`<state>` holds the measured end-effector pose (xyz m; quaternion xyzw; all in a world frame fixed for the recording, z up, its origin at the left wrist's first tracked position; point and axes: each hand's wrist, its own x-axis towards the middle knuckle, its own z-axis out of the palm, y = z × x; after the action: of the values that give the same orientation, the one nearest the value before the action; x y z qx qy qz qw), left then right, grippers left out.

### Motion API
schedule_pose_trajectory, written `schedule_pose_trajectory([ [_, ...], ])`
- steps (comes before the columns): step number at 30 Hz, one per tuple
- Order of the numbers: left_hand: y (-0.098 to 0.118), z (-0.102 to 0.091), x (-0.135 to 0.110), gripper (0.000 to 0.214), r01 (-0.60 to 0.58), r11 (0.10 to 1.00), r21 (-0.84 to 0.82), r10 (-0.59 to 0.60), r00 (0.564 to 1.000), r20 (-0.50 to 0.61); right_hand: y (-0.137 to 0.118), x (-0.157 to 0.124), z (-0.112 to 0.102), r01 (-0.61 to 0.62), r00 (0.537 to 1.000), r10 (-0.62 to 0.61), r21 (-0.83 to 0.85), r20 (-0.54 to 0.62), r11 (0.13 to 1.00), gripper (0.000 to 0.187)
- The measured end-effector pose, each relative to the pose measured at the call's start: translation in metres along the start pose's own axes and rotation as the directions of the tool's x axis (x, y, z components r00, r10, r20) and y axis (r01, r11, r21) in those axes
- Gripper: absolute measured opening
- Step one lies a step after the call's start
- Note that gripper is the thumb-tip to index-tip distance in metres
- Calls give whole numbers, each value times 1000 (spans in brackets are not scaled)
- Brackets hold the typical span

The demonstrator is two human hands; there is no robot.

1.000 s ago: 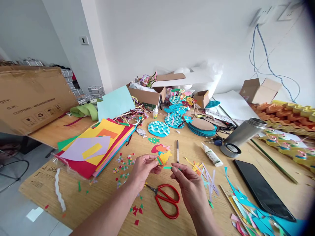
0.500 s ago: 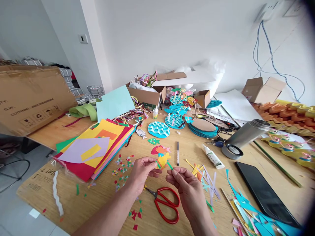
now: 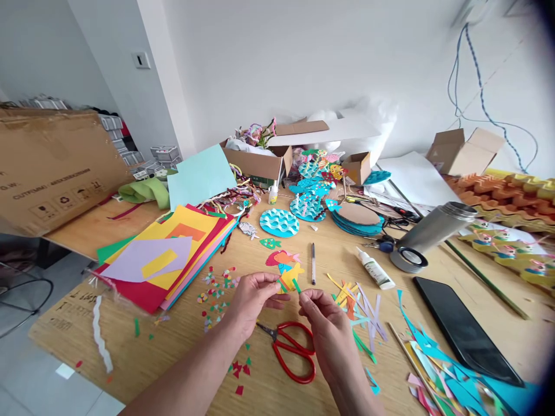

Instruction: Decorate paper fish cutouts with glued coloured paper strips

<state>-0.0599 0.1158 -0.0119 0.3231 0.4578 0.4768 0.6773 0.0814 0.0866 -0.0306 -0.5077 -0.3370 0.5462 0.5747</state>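
Note:
My left hand (image 3: 249,300) pinches a yellow paper fish (image 3: 289,276) by its striped tail, just above the wooden table (image 3: 130,358). My right hand (image 3: 323,320) is closed in a pinch on a small green paper strip (image 3: 296,285), held against the fish's tail. Red-handled scissors (image 3: 291,349) lie shut on the table directly under both hands. A red and orange paper fish (image 3: 280,258) lies just beyond the yellow one.
A stack of coloured paper sheets (image 3: 169,254) lies at left, confetti scraps (image 3: 217,286) beside it. A pen (image 3: 313,263), a glue bottle (image 3: 374,268), cut paper strips (image 3: 359,303), a steel flask (image 3: 429,234) and a black tablet (image 3: 463,329) lie to the right. Blue wave discs (image 3: 280,222) and cardboard boxes stand behind.
My right hand brought the green strip from flat, a little right of the fish, up against its tail, tilting it. The left hand kept its hold. The camera dipped slightly.

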Motion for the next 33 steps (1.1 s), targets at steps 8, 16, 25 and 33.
schedule_pose_trajectory([
  [8,-1,2,-3,37,-6,999,31,5,999,46,0,-3,2,-33,999,33,1,-43,999,31],
  [16,-2,2,-4,37,-6,999,47,3,998,65,1,-1,2,-33,998,34,25,-51,999,29],
  [25,-1,3,-4,36,16,999,30,-19,995,95,0,-1,2,-32,999,34,43,-41,999,28],
  [33,-2,3,-4,33,-7,998,61,0,994,106,-2,-1,4,-26,999,26,35,-17,999,26],
])
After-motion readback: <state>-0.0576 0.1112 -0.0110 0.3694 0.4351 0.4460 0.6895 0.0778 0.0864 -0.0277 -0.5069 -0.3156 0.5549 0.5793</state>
